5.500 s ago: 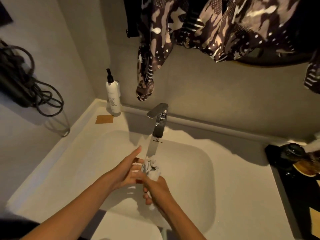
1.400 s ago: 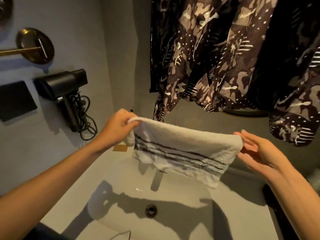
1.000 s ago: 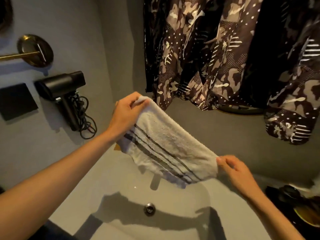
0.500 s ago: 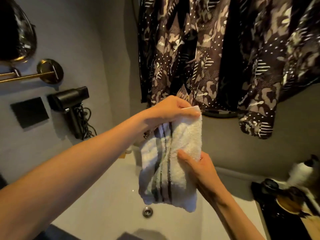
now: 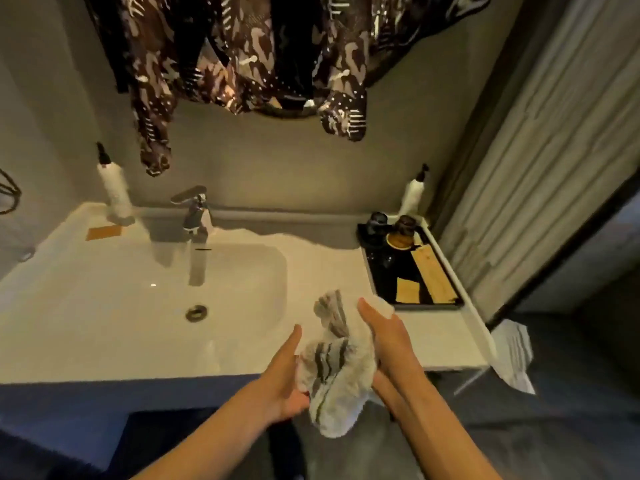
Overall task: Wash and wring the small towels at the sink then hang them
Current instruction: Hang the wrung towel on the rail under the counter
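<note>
Half a second ago the towel (image 5: 334, 368) hung flat and long from the raised left hand (image 5: 285, 382), with the striped dark clothes close behind it; now it is lower and bunched into a loose bundle between both hands, in front of the right part of the tabletop (image 5: 440, 341). The view has also turned down and to the right, so the sink (image 5: 104, 306) and the tap (image 5: 194, 209) lie to the left of the hands.

Each hand has the towel in its grip. The left hand presses its palm on the left side of the bundle with straight fingers. The right hand (image 5: 388, 344) presses from the right side, also with rather straight fingers, so neither hand is clenched into a fist. A lower corner of the towel hangs free below the hands.

No water runs from the tap and the sink is empty, so I judge that washing and wringing of this towel are finished and it is being gathered for hanging. Where it will hang I cannot tell.

On the right, a black tray (image 5: 412, 271) holds two dark jars (image 5: 403, 225), a long wooden piece and a small tan square. Two white pump bottles (image 5: 114, 188) stand at the back, one at each end.
</note>
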Available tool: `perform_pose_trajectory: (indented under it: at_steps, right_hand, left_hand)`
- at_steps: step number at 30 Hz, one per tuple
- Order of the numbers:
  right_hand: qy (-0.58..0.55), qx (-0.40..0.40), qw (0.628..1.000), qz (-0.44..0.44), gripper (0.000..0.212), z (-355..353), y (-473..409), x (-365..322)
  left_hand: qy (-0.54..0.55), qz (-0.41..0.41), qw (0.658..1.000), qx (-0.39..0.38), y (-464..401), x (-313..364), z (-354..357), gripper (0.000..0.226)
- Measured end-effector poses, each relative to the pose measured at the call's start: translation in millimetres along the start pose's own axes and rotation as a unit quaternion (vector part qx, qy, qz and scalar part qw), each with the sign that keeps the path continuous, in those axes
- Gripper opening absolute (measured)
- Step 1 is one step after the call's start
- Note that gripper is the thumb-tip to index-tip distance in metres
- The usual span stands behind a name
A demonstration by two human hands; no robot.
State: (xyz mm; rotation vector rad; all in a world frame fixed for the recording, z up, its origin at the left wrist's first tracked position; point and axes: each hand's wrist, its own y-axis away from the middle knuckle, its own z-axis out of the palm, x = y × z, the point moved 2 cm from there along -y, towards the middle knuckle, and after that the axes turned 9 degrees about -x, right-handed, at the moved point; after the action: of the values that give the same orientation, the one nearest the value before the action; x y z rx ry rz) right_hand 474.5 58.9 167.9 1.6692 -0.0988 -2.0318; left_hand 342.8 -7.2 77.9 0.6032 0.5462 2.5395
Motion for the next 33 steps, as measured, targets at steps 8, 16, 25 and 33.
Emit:
perform_pose_trajectory:
  at_steps: [8, 16, 25, 33]
  right_hand:
    - [0.030, 0.085, 0.989, 0.114, 0.033, -165, 39, 78]
    - [0.039, 0.072, 0.982, 0.170, 0.036, -316, 15, 159]
    - [0.006, 0.062, 0.983, 0.175, 0.032, -370, -38, 211]
    - [-0.099, 0.008, 0.987, 0.128, 0.020, -400, -99, 204]
  left_hand:
    - [-0.146, -0.039, 0.988, 0.041, -57, -126, 29, 0.067]
    - [-0.041, -0.186, 0.979, 0.068, -163, -266, -2, 0.083]
    - [-0.122, -0.167, 0.977, 0.053, -268, -314, -42, 0.074]
    - [-0.084, 0.041, 0.990, 0.109, -316, -279, -49, 0.028]
